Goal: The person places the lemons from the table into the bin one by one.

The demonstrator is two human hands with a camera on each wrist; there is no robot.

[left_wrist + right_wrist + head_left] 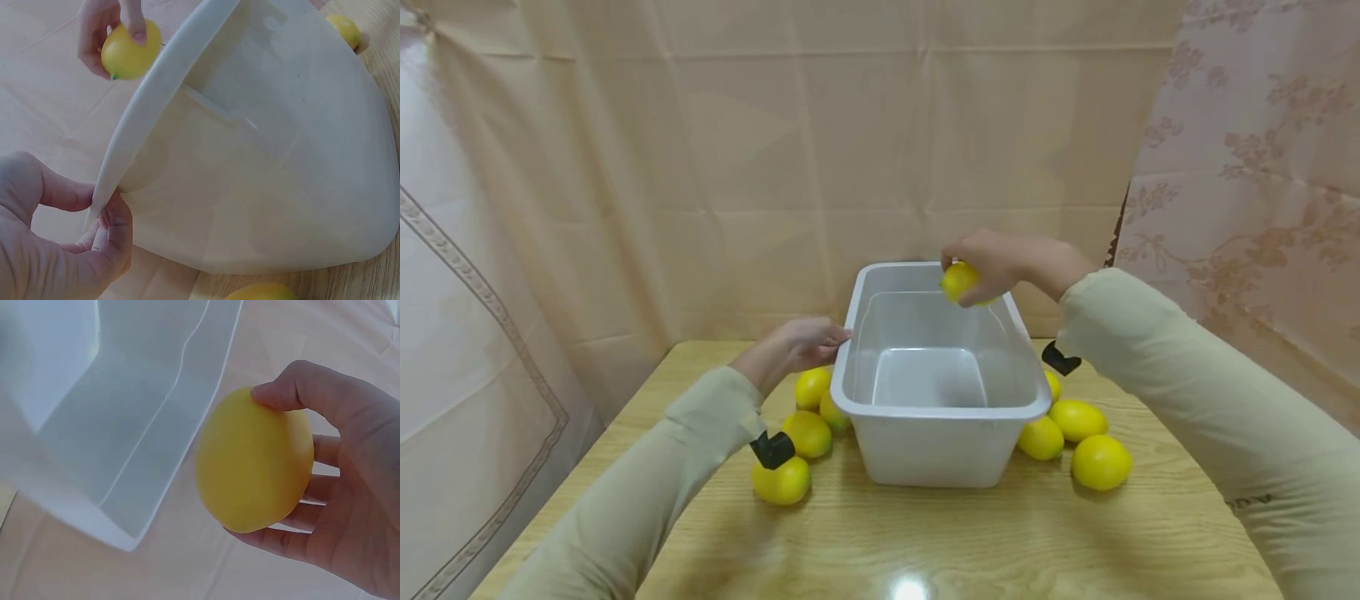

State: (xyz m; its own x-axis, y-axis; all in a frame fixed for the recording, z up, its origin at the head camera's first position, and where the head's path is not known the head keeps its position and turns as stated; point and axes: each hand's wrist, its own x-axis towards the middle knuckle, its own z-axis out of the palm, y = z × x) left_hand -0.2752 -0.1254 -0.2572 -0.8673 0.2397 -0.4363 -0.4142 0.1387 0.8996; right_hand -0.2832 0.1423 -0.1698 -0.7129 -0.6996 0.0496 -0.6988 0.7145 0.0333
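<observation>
A light grey plastic bin [928, 450] stands on the table, its inside bare in the head view. My left hand [808, 342] pinches the bin's left rim between thumb and fingers, as the left wrist view shows close up. Over the far right part of the bin, my right hand [992, 262] grips a yellow lemon [960, 282]. The right wrist view shows this lemon [253, 462] beside the bin's rim, with the thumb on top and the fingers curled behind it. A small green tip shows on the lemon [130, 53] in the left wrist view.
Several lemons [807, 433] lie along the bin's left side, close to my left forearm. More lemons [1101, 462] lie to its right, under my right sleeve. The wooden table [850, 550] reaches back to a beige curtain [737, 167].
</observation>
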